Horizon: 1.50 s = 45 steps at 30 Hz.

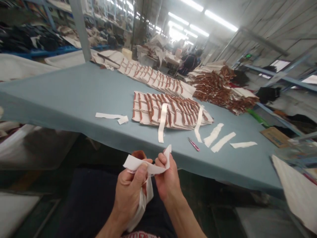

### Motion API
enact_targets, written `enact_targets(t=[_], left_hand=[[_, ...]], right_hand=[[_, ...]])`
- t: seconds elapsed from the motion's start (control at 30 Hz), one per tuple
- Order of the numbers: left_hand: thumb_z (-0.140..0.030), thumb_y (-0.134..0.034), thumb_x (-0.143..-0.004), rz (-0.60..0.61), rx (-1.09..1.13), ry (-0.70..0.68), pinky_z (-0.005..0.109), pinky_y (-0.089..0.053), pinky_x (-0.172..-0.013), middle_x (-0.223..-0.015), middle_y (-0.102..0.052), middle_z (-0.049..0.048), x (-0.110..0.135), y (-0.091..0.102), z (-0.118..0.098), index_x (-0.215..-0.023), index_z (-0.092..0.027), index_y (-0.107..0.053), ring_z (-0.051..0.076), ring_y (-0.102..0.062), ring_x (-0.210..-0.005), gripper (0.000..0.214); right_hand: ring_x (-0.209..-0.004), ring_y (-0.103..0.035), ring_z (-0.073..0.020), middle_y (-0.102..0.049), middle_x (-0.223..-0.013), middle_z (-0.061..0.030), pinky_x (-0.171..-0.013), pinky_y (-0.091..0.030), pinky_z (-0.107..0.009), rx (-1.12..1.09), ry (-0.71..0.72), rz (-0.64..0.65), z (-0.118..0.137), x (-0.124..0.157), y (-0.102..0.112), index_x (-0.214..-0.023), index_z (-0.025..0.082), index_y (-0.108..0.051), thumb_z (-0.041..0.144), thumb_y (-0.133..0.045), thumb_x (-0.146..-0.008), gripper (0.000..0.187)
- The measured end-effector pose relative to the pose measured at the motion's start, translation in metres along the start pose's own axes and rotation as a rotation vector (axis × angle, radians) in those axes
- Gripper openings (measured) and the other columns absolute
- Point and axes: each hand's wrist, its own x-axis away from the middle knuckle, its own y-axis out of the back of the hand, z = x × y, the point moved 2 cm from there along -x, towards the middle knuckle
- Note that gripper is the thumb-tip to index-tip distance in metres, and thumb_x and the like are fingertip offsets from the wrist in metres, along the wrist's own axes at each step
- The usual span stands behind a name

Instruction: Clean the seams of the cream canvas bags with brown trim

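Observation:
My left hand (131,190) is closed around a white fabric strip (138,164), with more of the cloth hanging below its palm. My right hand (167,178) pinches the same strip at its other end, thumb and fingers together. Both hands are held over my lap, below the front edge of the blue-grey table (74,92). On the table just beyond them lie a stack of cream pieces with brown straps (168,110), several loose white strips (213,135) and small pink-handled snips (193,144).
A long row of the same strapped pieces (153,77) runs along the table's far side, and a big heap (218,87) sits at the right. A person (189,61) works far behind. A cardboard piece (274,136) lies at right; shelves with dark goods stand left.

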Motion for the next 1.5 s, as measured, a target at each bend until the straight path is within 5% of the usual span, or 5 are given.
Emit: enact_targets(t=[0.37, 0.67, 1.03, 1.27, 1.5], left_hand=[[-0.029, -0.070, -0.099, 0.185, -0.936, -0.567, 0.021, -0.063, -0.066, -0.075, -0.087, 0.0008, 0.041, 0.033, -0.066, -0.092, -0.025, -0.094, 0.020, -0.083, -0.065, 0.025], [-0.026, -0.063, -0.095, 0.287, -1.015, -0.586, 0.020, -0.039, -0.041, -0.043, -0.063, -0.0029, 0.050, 0.009, -0.066, -0.050, -0.021, -0.060, 0.011, -0.057, -0.035, 0.045], [-0.086, -0.027, -0.107, -0.238, -0.985, -0.348, 0.032, -0.033, -0.048, -0.052, -0.051, -0.0015, 0.028, 0.105, -0.059, -0.063, -0.027, -0.052, 0.017, -0.041, -0.049, 0.078], [-0.081, -0.054, -0.100, -0.198, -1.027, -0.153, 0.030, -0.051, -0.063, -0.070, -0.073, 0.0048, 0.048, 0.139, -0.075, -0.074, -0.022, -0.071, 0.023, -0.064, -0.068, 0.067], [-0.064, -0.082, -0.087, -0.052, -0.970, 0.010, 0.027, -0.053, -0.064, -0.070, -0.078, 0.0044, 0.051, 0.129, -0.092, -0.076, -0.020, -0.081, 0.021, -0.065, -0.065, 0.045]], right_hand=[[-0.065, -0.061, -0.0132, -0.072, -0.077, -0.0001, -0.055, -0.045, -0.022, 0.378, -0.071, -0.058, -0.026, 0.003, 0.076, -0.093, 0.021, -0.071, 0.076, -0.093, -0.068, 0.065], [-0.095, -0.073, -0.0205, -0.081, -0.103, -0.0046, -0.089, -0.055, -0.034, 0.672, 0.335, 0.688, 0.041, 0.066, -0.012, -0.097, 0.022, -0.078, 0.041, -0.077, -0.097, 0.019], [-0.051, -0.044, -0.0079, -0.059, -0.063, 0.0044, -0.050, -0.036, -0.021, 0.415, -0.065, 0.432, -0.013, 0.033, 0.014, -0.079, 0.020, -0.065, 0.072, -0.085, -0.085, 0.056], [-0.053, -0.041, -0.0094, -0.056, -0.061, 0.0046, -0.053, -0.034, -0.023, 0.460, -0.285, 0.466, -0.079, 0.058, 0.028, -0.079, 0.020, -0.066, 0.073, -0.081, -0.086, 0.056], [-0.068, -0.054, -0.0141, -0.063, -0.074, 0.0009, -0.065, -0.042, -0.026, 0.652, -0.170, 0.590, -0.068, 0.058, 0.021, -0.084, 0.019, -0.070, 0.053, -0.071, -0.097, 0.036]])
